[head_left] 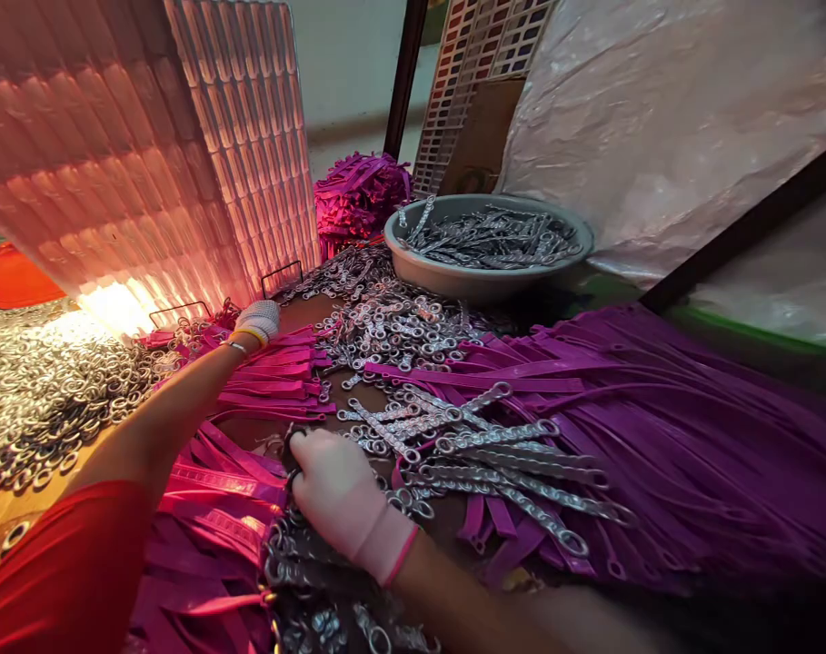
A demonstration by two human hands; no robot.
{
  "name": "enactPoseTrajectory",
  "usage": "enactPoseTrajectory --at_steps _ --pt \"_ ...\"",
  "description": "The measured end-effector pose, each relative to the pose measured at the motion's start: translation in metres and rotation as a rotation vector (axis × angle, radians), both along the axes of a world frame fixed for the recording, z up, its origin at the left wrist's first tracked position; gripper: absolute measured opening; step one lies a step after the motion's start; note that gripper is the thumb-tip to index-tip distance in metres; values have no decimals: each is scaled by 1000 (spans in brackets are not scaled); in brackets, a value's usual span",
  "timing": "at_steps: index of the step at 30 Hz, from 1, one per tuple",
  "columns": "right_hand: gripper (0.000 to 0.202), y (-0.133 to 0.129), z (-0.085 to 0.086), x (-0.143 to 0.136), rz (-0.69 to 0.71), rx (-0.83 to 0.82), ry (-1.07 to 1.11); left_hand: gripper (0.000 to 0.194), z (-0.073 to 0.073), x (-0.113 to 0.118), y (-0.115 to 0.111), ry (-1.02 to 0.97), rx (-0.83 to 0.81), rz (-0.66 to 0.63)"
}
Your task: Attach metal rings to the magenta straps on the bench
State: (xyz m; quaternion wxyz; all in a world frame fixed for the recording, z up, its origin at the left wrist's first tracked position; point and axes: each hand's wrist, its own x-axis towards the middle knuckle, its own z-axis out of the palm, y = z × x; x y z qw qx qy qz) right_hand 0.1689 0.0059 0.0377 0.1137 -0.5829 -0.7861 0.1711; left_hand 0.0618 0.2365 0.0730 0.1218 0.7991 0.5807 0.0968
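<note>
My left hand (257, 322), in a white knit glove with a yellow cuff, reaches forward over a bundle of magenta straps (269, 372). Its fingers are hidden behind the back of the hand. My right hand (337, 490), in a pale glove with a pink cuff, is closed, thumb and fingers drawn together near the ends of more magenta straps (214, 490). Whatever it grips is too dark to make out. Silver chain-like metal strips with ring ends (494, 450) lie to its right, and others lie beneath it.
A grey basin (487, 272) heaped with metal strips stands at the back. Loose metal rings (58, 391) pile up at the left beside upright clear plastic trays (146, 154). Long magenta straps (658, 427) spread over the right. A magenta bundle (362, 195) sits behind.
</note>
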Motion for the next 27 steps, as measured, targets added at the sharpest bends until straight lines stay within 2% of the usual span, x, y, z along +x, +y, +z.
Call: enactPoseTrajectory --at_steps 2,4,5,6,7,9,12,15,21,25,27 --pt "20 2 5 6 -78 24 31 19 5 -19 -28 24 80 57" --pt "18 3 10 10 -128 28 69 18 7 -39 -72 -7 152 74" --pt "18 3 11 11 -134 34 93 20 6 -49 -98 -48 191 69" --pt "17 2 12 11 -124 46 120 23 4 -58 -125 -216 203 68" --pt "18 1 12 10 -100 64 152 26 1 -66 -152 -391 123 97" --pt "22 -3 11 5 -27 94 215 30 -8 -78 -199 -679 -147 143" --pt "28 -11 9 -4 75 73 239 32 -23 -82 -240 -979 -403 198" --pt "26 -18 10 -12 129 55 145 34 -31 -81 -253 -1078 -464 215" --pt "25 -28 14 -15 162 149 -38 39 -29 -78 -259 -980 -476 190" --pt "25 -30 15 -14 185 226 -82 37 -29 -74 -257 -1185 -617 231" --pt "24 -30 15 -14 165 232 -69 35 -30 -72 -256 -1264 -608 258"
